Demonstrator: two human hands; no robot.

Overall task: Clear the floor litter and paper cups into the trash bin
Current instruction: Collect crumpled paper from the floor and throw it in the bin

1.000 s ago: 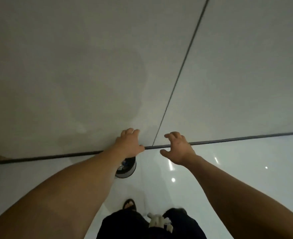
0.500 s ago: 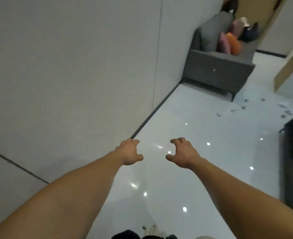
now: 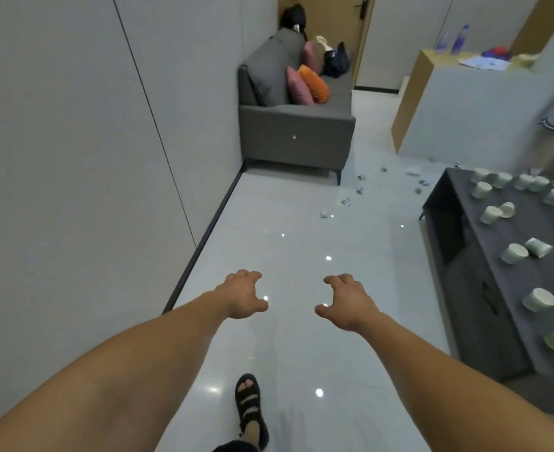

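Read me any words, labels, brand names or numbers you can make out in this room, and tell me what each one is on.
No text here can be read.
Two bottles on the counter: blue labels, too small and blurred.
Papers beside them: print too blurred.
Floor litter near the sofa: markings too small.
Paper cups on the dark cabinet: no lettering visible.

Small crumpled bluish paper scraps point(image 3: 345, 201) lie strewn across the glossy white floor point(image 3: 285, 207), near the grey sofa point(image 3: 295, 135). Pale paper cups point(image 3: 514, 253) sit scattered over the dark surface point(image 3: 517, 282), several tipped on their sides.
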